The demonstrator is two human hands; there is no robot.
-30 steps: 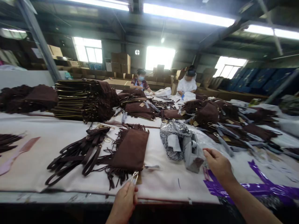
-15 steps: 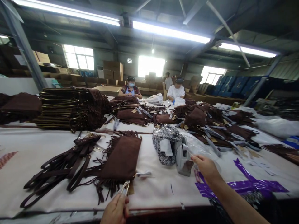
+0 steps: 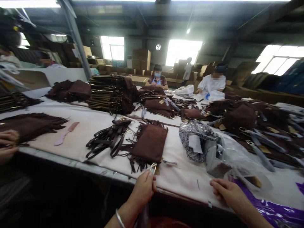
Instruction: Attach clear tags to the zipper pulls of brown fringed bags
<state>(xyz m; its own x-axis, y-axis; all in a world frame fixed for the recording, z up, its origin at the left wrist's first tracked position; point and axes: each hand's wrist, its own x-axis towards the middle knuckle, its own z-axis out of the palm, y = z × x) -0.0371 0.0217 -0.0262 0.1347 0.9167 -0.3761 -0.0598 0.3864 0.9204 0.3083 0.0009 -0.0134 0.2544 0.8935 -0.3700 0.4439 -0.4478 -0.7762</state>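
Observation:
A brown fringed pouch (image 3: 150,144) lies flat on the white-covered table, fringe toward the left. At its lower corner my left hand (image 3: 144,186) pinches a metal clasp (image 3: 153,167) wrapped in clear film. Beside the pouch is a bundle of dark straps (image 3: 110,136). My right hand (image 3: 223,190) hovers over the table edge, thumb and fingertips pressed together; whether something small is between them is too small to tell. Just beyond it stands a grey tape dispenser (image 3: 217,160), next to a black-and-white patterned bundle (image 3: 193,139).
Stacked brown pouches (image 3: 106,93) stand at the back left, a heap of pouches (image 3: 247,120) at the right. A pink comb (image 3: 67,133) lies left. Another person's hands (image 3: 8,142) are at the left edge. Purple plastic (image 3: 273,202) lies at the lower right. People sit across the table.
The view has swung left, showing the comb and a person's hands. My right hand has drawn back from the tape dispenser toward the table's edge. My left hand still holds the clasp.

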